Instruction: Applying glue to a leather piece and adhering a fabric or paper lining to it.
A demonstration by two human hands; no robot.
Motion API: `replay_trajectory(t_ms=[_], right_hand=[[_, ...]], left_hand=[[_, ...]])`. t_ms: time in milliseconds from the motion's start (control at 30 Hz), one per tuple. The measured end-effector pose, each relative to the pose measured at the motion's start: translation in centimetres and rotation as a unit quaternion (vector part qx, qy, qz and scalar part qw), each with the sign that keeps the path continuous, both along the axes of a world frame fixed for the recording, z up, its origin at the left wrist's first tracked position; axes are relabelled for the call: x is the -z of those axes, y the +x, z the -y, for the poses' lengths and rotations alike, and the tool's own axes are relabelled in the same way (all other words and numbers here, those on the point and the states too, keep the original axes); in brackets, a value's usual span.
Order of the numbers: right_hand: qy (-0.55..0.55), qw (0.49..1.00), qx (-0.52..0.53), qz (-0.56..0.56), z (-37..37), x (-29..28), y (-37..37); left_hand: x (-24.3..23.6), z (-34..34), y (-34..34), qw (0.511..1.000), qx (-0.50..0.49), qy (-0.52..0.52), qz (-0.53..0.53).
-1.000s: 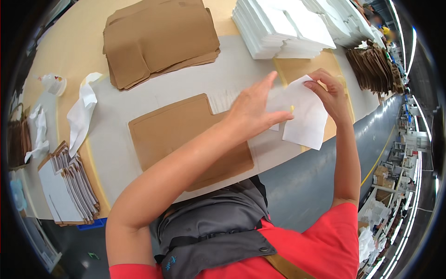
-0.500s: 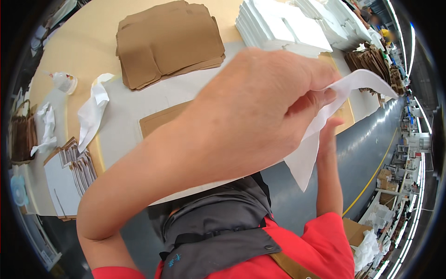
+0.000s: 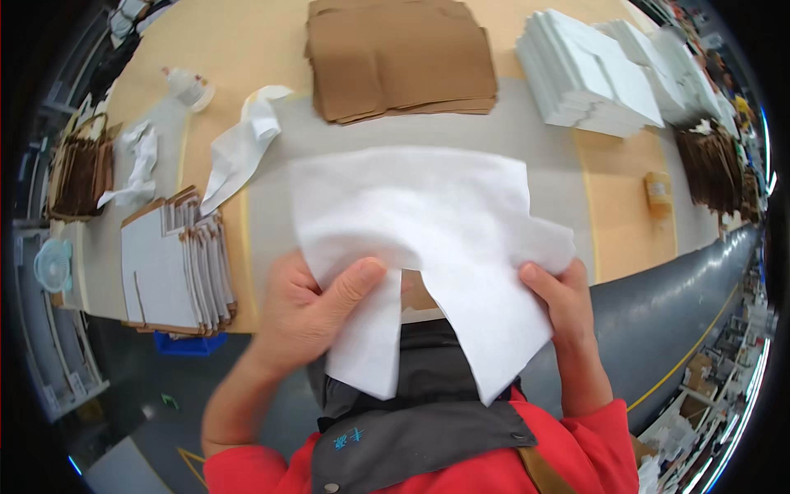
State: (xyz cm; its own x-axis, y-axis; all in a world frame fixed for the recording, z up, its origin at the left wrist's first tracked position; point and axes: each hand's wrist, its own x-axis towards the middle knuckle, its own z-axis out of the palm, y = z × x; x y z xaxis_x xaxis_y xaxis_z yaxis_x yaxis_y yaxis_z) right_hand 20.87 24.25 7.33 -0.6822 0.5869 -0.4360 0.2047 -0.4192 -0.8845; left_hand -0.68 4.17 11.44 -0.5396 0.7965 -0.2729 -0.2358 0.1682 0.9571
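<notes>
The sheet is plain white, the stacked pieces brown, the sleeves red, the apron dark grey.

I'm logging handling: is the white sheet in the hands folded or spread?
Spread, though curved: the white sheet stretches between left hand and right hand, its two lower flaps apart.

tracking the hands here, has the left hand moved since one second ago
Yes, the left hand has moved leftward and lower in view, judged against the brown stack.
</notes>
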Motion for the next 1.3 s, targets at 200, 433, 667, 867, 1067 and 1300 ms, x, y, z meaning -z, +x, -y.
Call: replay_trajectory(t_ms=[200,433,667,867,1067,1300], right_hand=[[0.124,0.989,-0.038,0.068,1.3,0.7,0.9],[0.095,0.989,-0.034,0.109,-0.1,1.5,-0.3],[0.08,0.993,-0.026,0.078,-1.8,2.2,-2.1],[0.087,0.993,-0.036,0.077,-3.1,2.8,-3.0],[0.085,0.992,-0.044,0.081,-3.5,3.0,-3.5],[0.081,0.992,-0.043,0.087,-3.7,3.6,-3.5]], left_hand=[[6.1,2.3,2.8,0.986,-0.088,-0.078,-0.116],[7.7,0.6,2.3,0.989,-0.111,-0.091,-0.041],[7.9,-2.1,0.6,0.99,-0.103,-0.062,-0.067],[8.8,-2.7,-0.2,0.992,-0.093,-0.078,-0.02],[9.7,-2.8,-0.8,0.994,-0.062,-0.067,-0.068],[9.9,-3.0,-0.8,0.994,-0.061,-0.073,-0.057]])
